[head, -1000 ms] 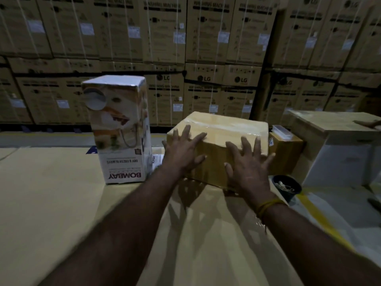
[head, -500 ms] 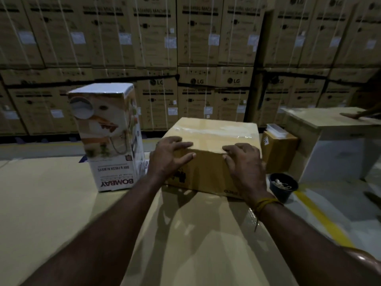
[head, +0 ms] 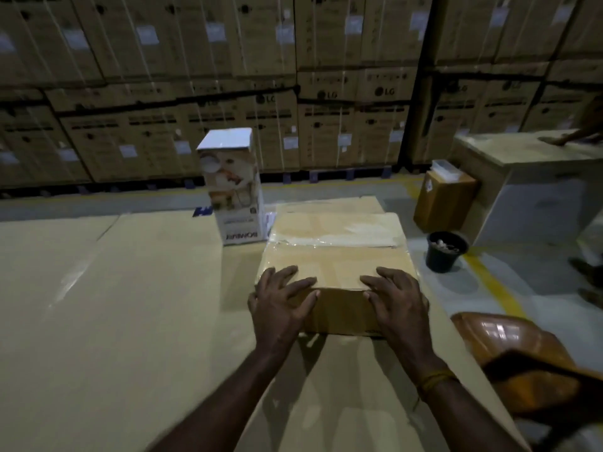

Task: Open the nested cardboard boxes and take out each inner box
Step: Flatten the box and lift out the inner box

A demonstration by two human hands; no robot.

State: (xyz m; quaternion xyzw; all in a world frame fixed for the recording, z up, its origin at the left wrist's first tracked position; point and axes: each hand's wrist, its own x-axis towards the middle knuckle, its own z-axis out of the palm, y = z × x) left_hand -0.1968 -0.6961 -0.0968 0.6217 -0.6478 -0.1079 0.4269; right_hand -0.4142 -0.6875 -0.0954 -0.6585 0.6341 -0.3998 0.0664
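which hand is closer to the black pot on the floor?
Right. The right hand rests on the taped box's near right corner, on the black pot's side; the left hand rests on the near left corner.

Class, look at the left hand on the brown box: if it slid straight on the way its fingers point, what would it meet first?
Probably the tape seam across the taped cardboard box, ahead of the left hand; nothing else stands on the lid.

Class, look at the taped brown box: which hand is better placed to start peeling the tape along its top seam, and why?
Probably the right hand: on the brown box, its fingers lie nearer the wrinkled tape. The left hand rests at the near left corner, suited to steadying.
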